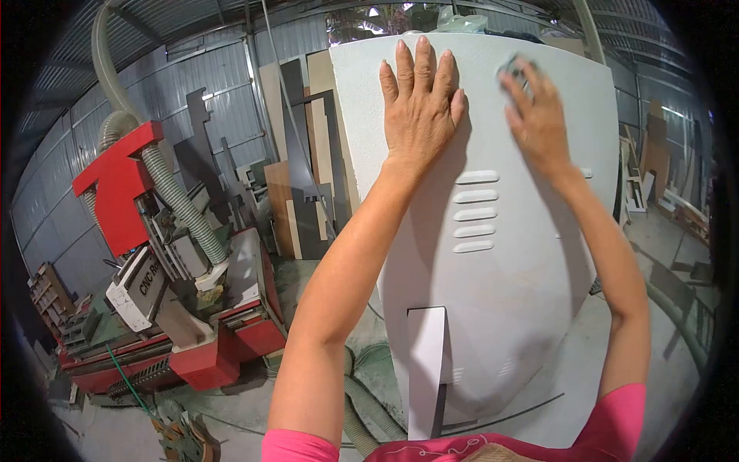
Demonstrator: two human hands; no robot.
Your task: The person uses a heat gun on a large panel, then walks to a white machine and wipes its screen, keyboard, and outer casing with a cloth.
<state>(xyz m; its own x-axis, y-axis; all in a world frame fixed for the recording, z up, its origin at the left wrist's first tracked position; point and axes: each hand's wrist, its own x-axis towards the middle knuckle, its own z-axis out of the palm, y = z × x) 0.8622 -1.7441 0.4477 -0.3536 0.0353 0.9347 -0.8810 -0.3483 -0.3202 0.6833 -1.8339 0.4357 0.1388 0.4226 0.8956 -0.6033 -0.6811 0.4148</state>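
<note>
A tall white metal cabinet (523,308) with a column of louvre slots (477,212) stands right in front of me. My left hand (419,108) lies flat on its upper part, fingers spread, holding nothing. To the right, my right hand (539,115) is near the top edge of the same panel, smeared by motion. Its fingers are curled around a small dark grey, wad-like thing (514,73), too blurred to name. Lower down, a narrow white panel (426,362) stands out from an opening in the cabinet.
A red CNC machine (119,185) with grey ribbed hoses (181,204) stands at the left. Boards and dark cut sheets (308,162) lean against the wall behind. Hoses (369,408) lie on the floor near the cabinet's base, and wood offcuts (685,212) are at the right.
</note>
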